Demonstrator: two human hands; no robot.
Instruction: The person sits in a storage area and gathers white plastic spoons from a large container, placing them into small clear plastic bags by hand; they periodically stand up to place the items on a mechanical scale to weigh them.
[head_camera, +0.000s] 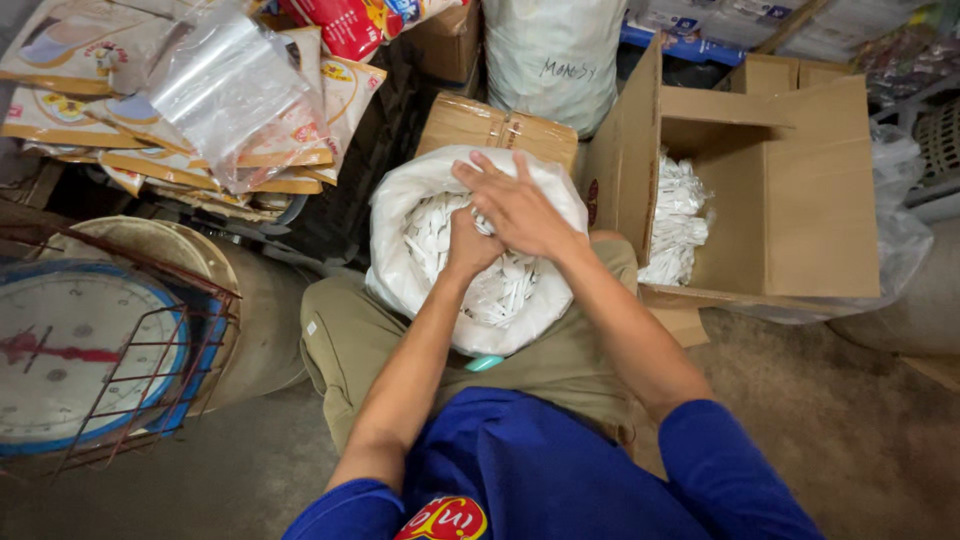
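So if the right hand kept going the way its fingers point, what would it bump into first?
Probably the rolled rim of the white bag. The right hand points up-left across the white plastic spoons, though depth is hard to judge.

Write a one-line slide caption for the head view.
Both hands, left hand and right hand, reach into a white bag of white plastic spoons beside an open cardboard box.

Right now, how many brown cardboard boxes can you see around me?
3: a big open box at right holding bagged white spoons, a closed box behind the white sack, and another farther back. More may be hidden.
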